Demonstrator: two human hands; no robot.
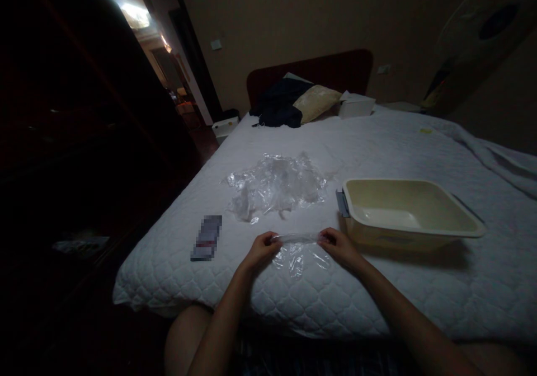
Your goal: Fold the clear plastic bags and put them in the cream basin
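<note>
Between my two hands a piece of clear, thin plastic point(297, 253), perhaps a bag or cover, is stretched by its upper edge, its lower part hanging onto the bed. My left hand point(265, 247) pinches the left end of that edge. The right end is pinched by my right hand point(335, 244). Just beyond them lies a crumpled heap of similar clear plastic point(279, 186) on the white quilted bed point(306, 309). Close to my right hand stands a cream plastic tub point(403, 239) with grey side handles; no contents show in it.
A blurred-out rectangular item point(206, 238), phone-like in shape, lies on the bed at left. Toward the headboard point(348, 65) are dark cloth point(279, 104), a beige pillow-like bundle point(316, 102) and a white box point(356, 107). A fan point(474, 34) stands at far right.
</note>
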